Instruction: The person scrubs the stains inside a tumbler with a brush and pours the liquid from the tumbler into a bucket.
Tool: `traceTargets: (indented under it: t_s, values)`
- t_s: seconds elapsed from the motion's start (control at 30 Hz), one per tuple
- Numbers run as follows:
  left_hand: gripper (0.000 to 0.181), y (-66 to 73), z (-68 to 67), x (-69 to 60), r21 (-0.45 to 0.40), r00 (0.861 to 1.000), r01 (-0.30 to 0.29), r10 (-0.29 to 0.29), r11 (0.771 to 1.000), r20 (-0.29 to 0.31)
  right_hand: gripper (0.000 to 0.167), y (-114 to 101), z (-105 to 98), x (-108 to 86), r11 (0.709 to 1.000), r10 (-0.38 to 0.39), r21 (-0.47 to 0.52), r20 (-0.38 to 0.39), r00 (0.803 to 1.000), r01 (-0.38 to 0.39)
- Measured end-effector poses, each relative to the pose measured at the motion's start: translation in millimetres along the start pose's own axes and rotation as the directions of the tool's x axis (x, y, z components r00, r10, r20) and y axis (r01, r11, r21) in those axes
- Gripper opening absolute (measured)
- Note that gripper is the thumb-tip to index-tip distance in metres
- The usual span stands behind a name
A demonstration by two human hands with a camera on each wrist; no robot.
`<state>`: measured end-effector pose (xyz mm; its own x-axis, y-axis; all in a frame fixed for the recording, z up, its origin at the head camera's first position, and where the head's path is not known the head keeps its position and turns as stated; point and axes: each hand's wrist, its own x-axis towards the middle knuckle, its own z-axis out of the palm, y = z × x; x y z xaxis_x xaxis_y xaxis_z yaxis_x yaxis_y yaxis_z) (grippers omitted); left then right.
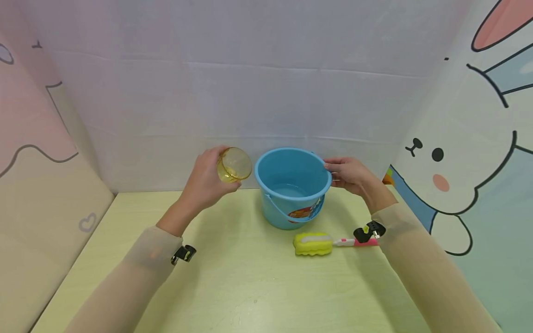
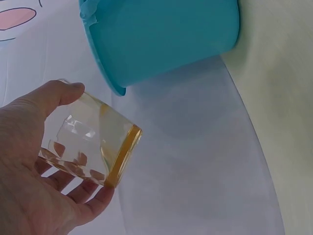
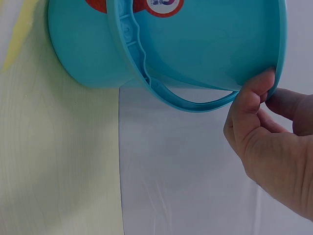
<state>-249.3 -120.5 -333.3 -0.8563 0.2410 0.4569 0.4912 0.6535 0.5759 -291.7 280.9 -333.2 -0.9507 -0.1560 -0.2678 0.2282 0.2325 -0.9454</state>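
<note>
In the left fingers (image 2: pixel 94 206), one glass (image 1: pixel 235 164); nearby, one bucket (image 1: pixel 289 171), one brush (image 1: pixel 314 244).

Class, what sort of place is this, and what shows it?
Probably a screened-off tabletop workspace: a pale table, a plain creased backdrop behind it, and a cartoon-rabbit panel to the right.

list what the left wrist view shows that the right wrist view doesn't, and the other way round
Only the left wrist view: the left hand gripping an amber-tinted drinking glass, plus part of a pink cartoon print at the top left.

Only the right wrist view: the right hand pinching the rim of the blue bucket, the bucket's red label, and a yellow edge of the sponge brush.

Both: the bucket itself, the pale tabletop and the whitish backdrop.
</note>
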Motion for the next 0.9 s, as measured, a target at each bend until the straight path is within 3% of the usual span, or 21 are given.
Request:
traceTargets:
  t_s: [0.9]
  values:
    - [0.087,22.0,7.5,38.5,0.180,0.991,-0.130,0.127,0.975,0.031,0.050,0,2,0.2,1.000,0.000,-0.002,-0.003,1.000,0.000]
